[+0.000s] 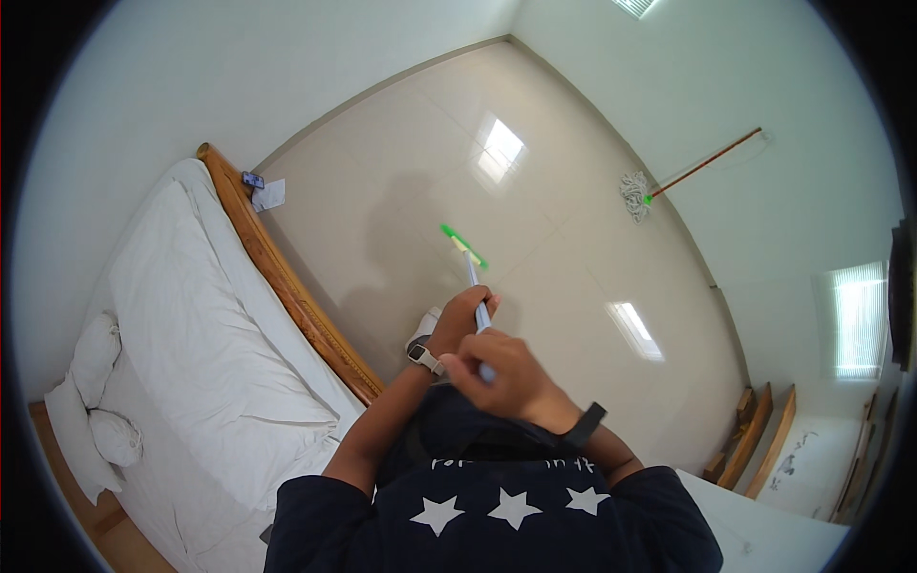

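Head cam, only view I've got on my end: L hand point(466, 320) is curled round the pale blue handle of a broom point(464, 246), approx. mid-length, w/ fingers wrapped. R hand point(511, 374) is closed round the same handle near its top end, closer to the body; it's a bit blurred. The broom's green-and-yellow head is out ahead of both hands, over the tiled floor point(564, 315); can't tell from here if it's actually touching. L wrist has a watch point(423, 358), R wrist a black band point(585, 425). White shoe point(423, 327) shows just left of the L hand. To the left I see the bed point(201, 296), white sheets, wooden footboard point(287, 296); phone point(252, 180) + paper point(270, 196) near its far end. A mop point(633, 198) leans on the R wall, strings down.
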A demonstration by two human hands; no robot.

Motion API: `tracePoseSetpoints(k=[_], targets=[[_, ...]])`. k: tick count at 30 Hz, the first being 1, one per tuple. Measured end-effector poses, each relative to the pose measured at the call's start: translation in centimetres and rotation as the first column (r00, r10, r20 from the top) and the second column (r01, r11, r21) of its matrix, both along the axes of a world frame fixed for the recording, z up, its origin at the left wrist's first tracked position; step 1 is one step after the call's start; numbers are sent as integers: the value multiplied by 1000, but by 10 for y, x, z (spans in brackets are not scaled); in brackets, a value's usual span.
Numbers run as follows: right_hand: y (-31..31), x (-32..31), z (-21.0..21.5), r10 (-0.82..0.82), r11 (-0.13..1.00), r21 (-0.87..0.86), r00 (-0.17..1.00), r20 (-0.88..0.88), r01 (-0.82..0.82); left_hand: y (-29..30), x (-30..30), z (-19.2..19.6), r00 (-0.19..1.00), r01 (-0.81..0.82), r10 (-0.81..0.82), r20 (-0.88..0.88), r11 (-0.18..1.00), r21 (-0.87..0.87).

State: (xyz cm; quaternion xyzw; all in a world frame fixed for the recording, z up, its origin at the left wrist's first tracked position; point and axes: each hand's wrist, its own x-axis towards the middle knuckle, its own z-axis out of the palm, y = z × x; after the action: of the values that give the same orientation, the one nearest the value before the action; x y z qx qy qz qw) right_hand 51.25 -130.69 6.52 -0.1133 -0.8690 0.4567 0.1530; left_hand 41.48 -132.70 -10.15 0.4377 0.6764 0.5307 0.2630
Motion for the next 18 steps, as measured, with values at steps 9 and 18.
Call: tracePoseSetpoints(k=[9, 18], targets=[[50, -57, -14, -209, 927, -294, 971, 114, 234, -31, -53, -43, 988, -121, 113, -104, 990, -74], [43, -120, -103, -71, 875, -461, 982, 175, 146, -70, -93, -83, 965, -247, 260, 6, 923, -295]])
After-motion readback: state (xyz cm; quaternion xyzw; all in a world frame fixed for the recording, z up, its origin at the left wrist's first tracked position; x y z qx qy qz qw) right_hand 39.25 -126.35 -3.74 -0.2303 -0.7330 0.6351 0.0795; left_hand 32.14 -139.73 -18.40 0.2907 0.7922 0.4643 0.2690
